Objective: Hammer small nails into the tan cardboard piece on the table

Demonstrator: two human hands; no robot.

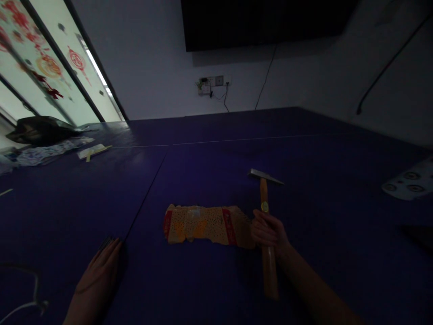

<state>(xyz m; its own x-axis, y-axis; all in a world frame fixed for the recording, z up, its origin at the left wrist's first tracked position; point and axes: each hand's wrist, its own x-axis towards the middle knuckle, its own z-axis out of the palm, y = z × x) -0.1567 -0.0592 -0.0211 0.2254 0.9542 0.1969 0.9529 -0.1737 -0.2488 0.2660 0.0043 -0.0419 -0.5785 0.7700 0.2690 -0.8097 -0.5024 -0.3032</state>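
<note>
A hammer [269,271] with a wooden handle and a narrow metal head is in my right hand [269,231], the fingers wrapped round the handle's middle. Its head points away from me, above the purple surface. Beside that hand lies a torn strip of cardboard [211,223], dotted with many small holes and marked with red bands; its right end reaches up to my fingers. My left hand [101,266] rests low at the left, fingers stretched forward and close together. By its fingertips are some thin dark pieces [106,241], too dim to make out.
The purple tabletop [203,171] has seams across it. A white cable [35,289] curls at the lower left. Papers [93,151] and a dark bag [42,128] lie at the far left. A white power strip-like object [411,180] is at the right. A wall with sockets [214,82] stands behind.
</note>
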